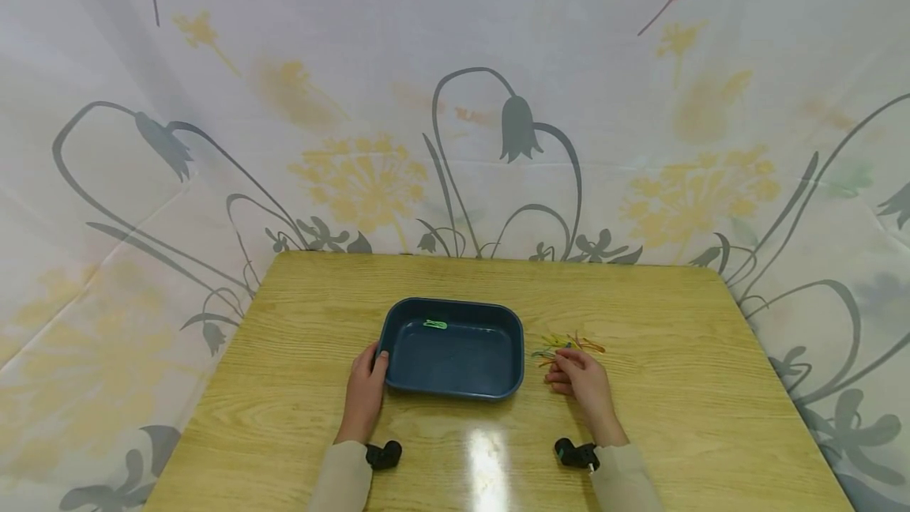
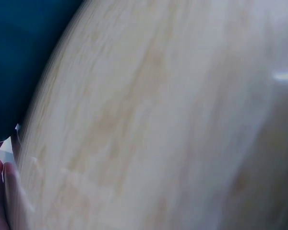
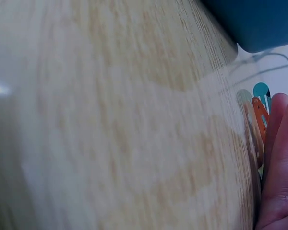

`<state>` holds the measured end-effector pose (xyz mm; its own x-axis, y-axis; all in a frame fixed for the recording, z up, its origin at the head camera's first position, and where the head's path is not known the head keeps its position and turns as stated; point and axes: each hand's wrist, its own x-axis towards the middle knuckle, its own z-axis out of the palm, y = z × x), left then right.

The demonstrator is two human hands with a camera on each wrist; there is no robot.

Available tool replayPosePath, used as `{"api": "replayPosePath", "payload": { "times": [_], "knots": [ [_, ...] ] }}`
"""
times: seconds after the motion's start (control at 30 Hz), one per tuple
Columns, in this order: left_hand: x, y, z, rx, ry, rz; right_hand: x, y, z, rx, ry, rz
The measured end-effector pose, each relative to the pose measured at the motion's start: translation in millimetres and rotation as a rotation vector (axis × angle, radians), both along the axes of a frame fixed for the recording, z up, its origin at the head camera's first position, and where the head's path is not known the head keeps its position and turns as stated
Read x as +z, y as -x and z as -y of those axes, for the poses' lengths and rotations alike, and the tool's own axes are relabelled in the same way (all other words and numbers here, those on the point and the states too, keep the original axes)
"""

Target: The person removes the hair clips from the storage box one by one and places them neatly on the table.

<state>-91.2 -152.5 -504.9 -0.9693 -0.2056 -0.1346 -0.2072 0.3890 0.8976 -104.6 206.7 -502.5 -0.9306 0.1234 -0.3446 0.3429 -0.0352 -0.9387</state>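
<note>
A dark blue rectangular basin (image 1: 455, 397) stands on the table. My left hand (image 1: 365, 389) grips its left side, thumb over the rim and the other fingers mostly hidden outside the wall. Inside, near the back wall, lies a green hair clip (image 1: 435, 325). To the right of the basin is a loose pile of colourful snap hair clips (image 1: 577, 340). My right hand (image 1: 584, 385) is at the near side of this pile, thumb and forefinger close together; I cannot tell whether they pinch a clip. In the right wrist view, an orange clip (image 3: 260, 115) and a teal clip (image 3: 261, 90) show beside the fingers.
The wooden table (image 1: 277, 401) reaches back to a floral curtain (image 1: 469, 180) hanging behind and on both sides. A black wrist camera (image 1: 385, 455) sits at the left cuff and another black camera (image 1: 574, 453) at the right cuff.
</note>
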Motion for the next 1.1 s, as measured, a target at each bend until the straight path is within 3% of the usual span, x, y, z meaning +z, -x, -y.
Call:
{"api": "replayPosePath", "payload": {
  "times": [0.5, 0.8, 1.1],
  "knots": [
    [-2.1, 2.1, 2, -0.003, 0.01, 0.006, 4.5, 1.1, 4, -0.01, -0.009, 0.003],
    [-1.6, 1.5, 1, -0.006, 0.008, -0.005, 18.1, 6.7, 14, 0.007, -0.006, -0.073],
    [-1.3, 0.9, 1, 0.011, 0.0, -0.001, 44.1, 18.8, 23, 0.113, -0.03, -0.158]
  ]
}}
